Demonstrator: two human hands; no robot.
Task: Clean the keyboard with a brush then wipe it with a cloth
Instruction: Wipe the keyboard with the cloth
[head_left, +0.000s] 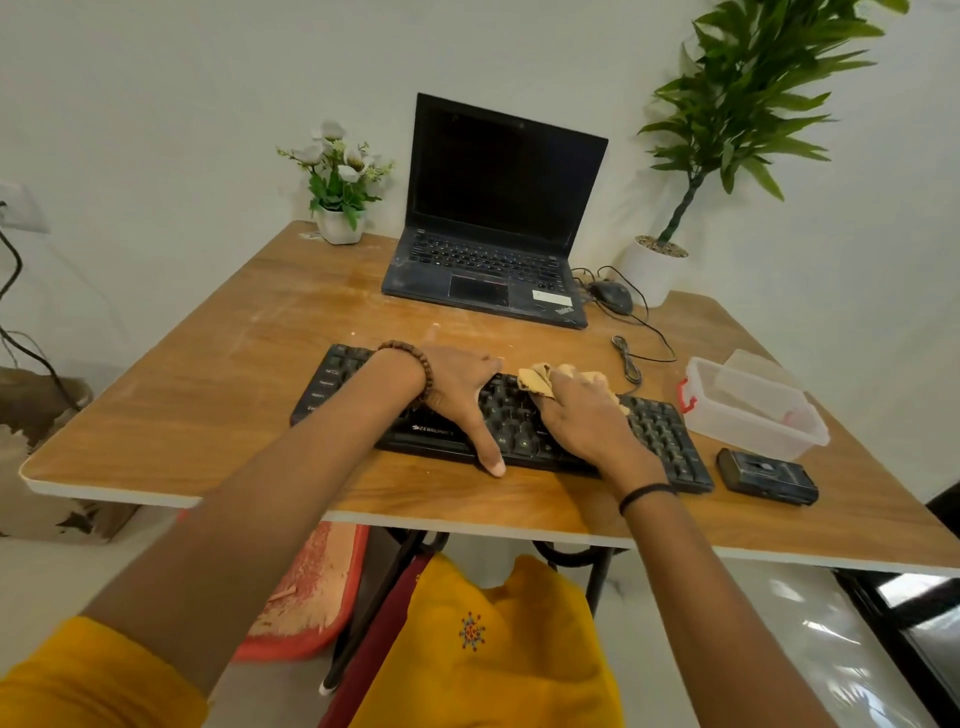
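Wiping step — right hand (582, 415) is bunching the cloth (540, 378) in its fingers on the keyboard (660, 436), left hand (460, 387) is bracing, fingers spread; next, rightward strokes seem needed.

Wooden table (218, 374) w/ white edge: black keyboard (660, 431) near front, open laptop (493, 249) + mouse (613, 296) at back, flower pot (340, 226), clear plastic box (753, 410), small black device (766, 475).

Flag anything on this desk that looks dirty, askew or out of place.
The wooden table shows pale dusty smears left of the laptop, whose palm rest also looks dusty. The keyboard lies slightly askew. Nothing looks spilled or broken.
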